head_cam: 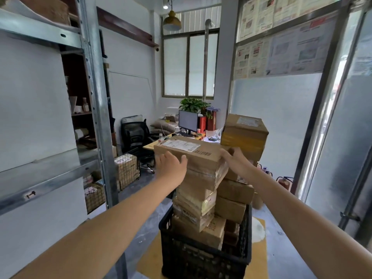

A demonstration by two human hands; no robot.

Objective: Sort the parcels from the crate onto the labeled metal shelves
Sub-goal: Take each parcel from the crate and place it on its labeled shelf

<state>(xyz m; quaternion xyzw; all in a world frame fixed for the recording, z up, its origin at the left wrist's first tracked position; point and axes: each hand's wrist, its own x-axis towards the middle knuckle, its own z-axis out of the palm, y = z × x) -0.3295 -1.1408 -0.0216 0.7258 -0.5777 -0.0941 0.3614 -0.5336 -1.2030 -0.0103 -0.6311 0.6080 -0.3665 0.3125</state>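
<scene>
Both forearms reach over the black crate (pixel 205 256), left hand (pixel 171 165) and right hand (pixel 236 160) spread flat against opposite ends of the top box (pixel 191 153) on the leaning stack. Stiff cardboard, probably light, with slick tape below; gripping both ends looks safest before carrying it to the metal shelves (pixel 50 172).

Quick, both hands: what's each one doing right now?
Left hand: open, pressed on the near side of the top flat brown cardboard parcel.
Right hand: open, pressed on that parcel's right end.
</scene>
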